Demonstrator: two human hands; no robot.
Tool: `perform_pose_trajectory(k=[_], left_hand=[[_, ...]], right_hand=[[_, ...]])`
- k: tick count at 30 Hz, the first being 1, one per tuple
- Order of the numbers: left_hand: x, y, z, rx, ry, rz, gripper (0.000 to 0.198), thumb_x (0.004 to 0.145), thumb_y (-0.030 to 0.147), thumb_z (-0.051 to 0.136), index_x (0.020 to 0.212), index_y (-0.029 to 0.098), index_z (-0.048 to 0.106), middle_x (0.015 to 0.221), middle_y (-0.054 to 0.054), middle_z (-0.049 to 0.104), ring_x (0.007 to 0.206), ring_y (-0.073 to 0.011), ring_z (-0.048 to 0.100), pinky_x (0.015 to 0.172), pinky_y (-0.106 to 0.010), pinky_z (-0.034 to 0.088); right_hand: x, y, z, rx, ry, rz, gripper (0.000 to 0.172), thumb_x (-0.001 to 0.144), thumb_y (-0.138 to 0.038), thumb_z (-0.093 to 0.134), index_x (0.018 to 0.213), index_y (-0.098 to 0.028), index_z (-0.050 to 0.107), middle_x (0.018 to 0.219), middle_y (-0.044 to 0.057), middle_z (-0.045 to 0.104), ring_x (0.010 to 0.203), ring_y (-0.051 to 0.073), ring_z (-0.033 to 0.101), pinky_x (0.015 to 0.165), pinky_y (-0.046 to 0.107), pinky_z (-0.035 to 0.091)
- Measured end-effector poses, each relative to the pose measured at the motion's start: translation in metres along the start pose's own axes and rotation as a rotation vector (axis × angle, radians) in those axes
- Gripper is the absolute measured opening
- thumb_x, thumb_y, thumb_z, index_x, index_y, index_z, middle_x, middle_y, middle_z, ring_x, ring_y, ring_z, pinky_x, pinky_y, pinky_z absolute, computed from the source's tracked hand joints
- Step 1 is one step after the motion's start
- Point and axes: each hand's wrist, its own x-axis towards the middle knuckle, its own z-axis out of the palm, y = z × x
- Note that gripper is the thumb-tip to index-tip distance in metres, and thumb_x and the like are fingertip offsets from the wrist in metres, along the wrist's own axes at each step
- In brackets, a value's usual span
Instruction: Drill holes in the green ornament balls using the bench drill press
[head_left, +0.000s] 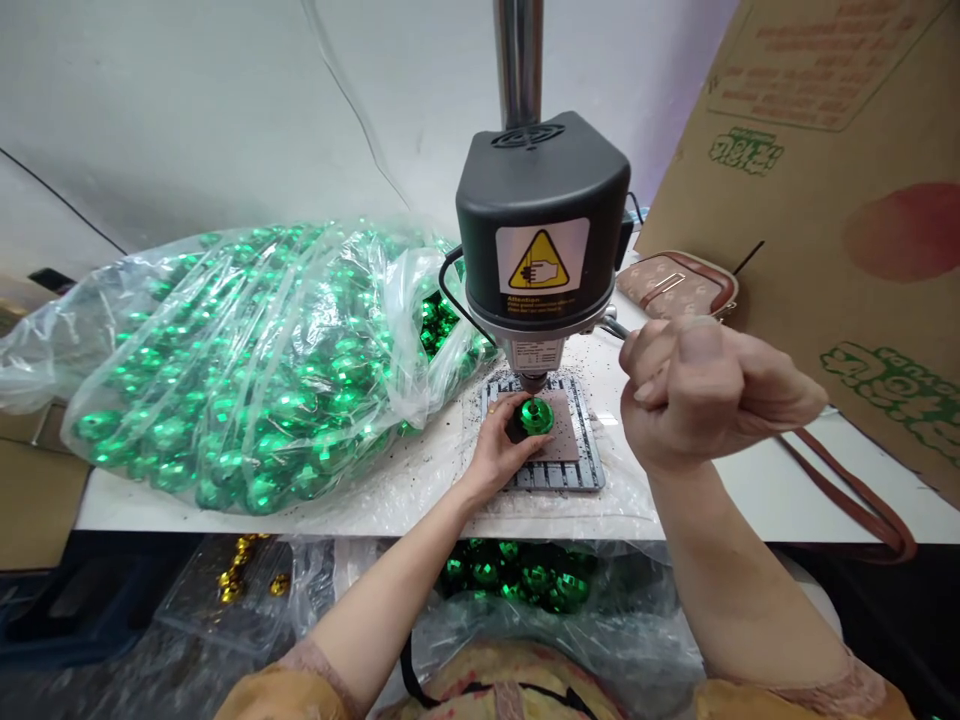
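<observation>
1. Clock hours centre on the drilled ball, twelve pointing to the wall. At six o'clock, below the table edge, more green faceted balls (551, 580) lie on clear plastic; at about seven to eight, gold balls (229, 590) sit in a clear bag.
2. At three o'clock, the right hand (686, 395) is clenched at the end of the drill press's lever (613, 325); the fist covers the grip itself.
3. At eight o'clock, the left hand (495, 450) grasps the green faceted ball (537, 418) between thumb and fingers, holding it directly under the chuck (534, 382). Whether the bit has entered it, I cannot tell.
4. Beneath the ball lies a brownish board (562, 448) on the slotted grey base plate (592, 478), with dark shavings scattered around.
5. At twelve, the black drill press head (544, 220) bears a yellow warning label.
6. From nine to ten, a large clear bag (285, 400) bulges with green balls.
7. At two, a patterned beige pouch (667, 280) rests before a cardboard box (810, 250).
8. Behind everything stands a pale wall (187, 100).
</observation>
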Motion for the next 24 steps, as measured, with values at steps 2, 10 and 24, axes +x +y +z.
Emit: perform_pose_trajectory(k=[2, 10, 24], left_hand=[[0.000, 0.000, 0.000, 0.009, -0.005, 0.009, 0.058, 0.075, 0.039, 0.086, 0.125, 0.023, 0.063, 0.133, -0.011, 0.063, 0.128, -0.0300, 0.056, 0.113, -0.049, 0.041], [0.000, 0.001, 0.000, -0.006, 0.004, -0.011, 0.058, 0.074, 0.038, 0.086, 0.125, 0.022, 0.064, 0.133, -0.012, 0.062, 0.128, -0.0304, 0.056, 0.113, -0.049, 0.041], [0.000, 0.013, -0.001, 0.002, 0.019, -0.049, 0.055, 0.073, 0.036, 0.086, 0.122, 0.022, 0.065, 0.131, -0.010, 0.063, 0.127, -0.0300, 0.056, 0.111, -0.048, 0.043]], right_hand=[[-0.001, 0.003, -0.004, 0.014, -0.019, -0.031, 0.052, 0.083, -0.014, 0.060, 0.049, -0.016, 0.020, 0.040, -0.006, 0.025, 0.035, 0.004, 0.027, 0.038, 0.028, 0.017], [-0.006, 0.009, -0.014, 0.051, -0.128, -0.132, 0.047, 0.082, -0.012, 0.055, 0.055, -0.017, 0.016, 0.043, -0.007, 0.025, 0.035, 0.004, 0.028, 0.039, 0.028, 0.023], [-0.022, 0.016, -0.029, 0.122, -0.188, -0.148, 0.044, 0.075, -0.005, 0.058, 0.047, -0.017, 0.025, 0.042, -0.007, 0.030, 0.032, 0.006, 0.032, 0.039, 0.028, 0.021]])
